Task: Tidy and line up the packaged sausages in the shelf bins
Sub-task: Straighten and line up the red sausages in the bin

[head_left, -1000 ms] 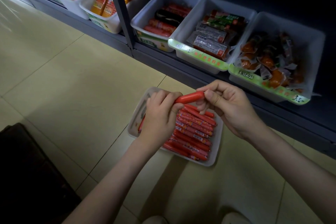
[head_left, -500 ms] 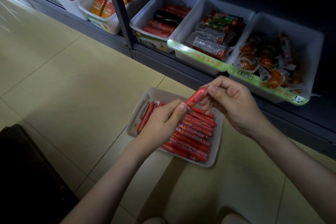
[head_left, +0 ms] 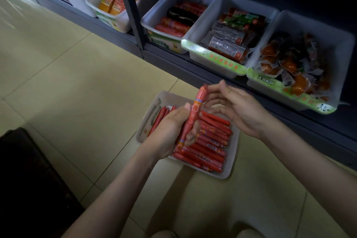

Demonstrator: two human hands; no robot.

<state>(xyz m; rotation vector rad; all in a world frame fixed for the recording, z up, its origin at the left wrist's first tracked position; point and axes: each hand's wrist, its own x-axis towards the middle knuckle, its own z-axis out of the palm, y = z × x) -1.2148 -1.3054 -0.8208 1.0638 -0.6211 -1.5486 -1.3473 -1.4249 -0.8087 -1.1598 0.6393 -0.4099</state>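
Swinging from level to nearly upright, the held sausage (head_left: pixel 196 109) has gone from a two-handed pinch into the left hand (head_left: pixel 170 131) alone. The fingers and thumb curl round its lower half, and its top end points to 12 o'clock. The right hand (head_left: pixel 235 110) has let go, fingers loose and spread, with the tips just beside the wrapper at its 3 o'clock; whether they brush it I cannot tell.

This looks like a turn-over to set the label the right way before the stick joins the others. The floor bin (head_left: pixel 222 177) sits directly under both hands, and its row of sausages (head_left: pixel 210 141) lies close-packed and parallel across the 3 to 6 o'clock part. A few loose sticks (head_left: pixel 160 118) at 9 o'clock run on another heading — probably still to be sorted.

Around it, the shelf holds a red-sausage bin (head_left: pixel 173 25) at 12 o'clock, a bin of vacuum packs (head_left: pixel 228 38) at 1 and an orange-snack bin (head_left: pixel 289 63) at 2. A shelf post (head_left: pixel 127 6) rises at 11, and a dark object (head_left: pixel 29 179) lies at 8. Nothing blocks the drop into the floor bin, though the left wrist hides the row's near-left end, so the gap there can't be judged.
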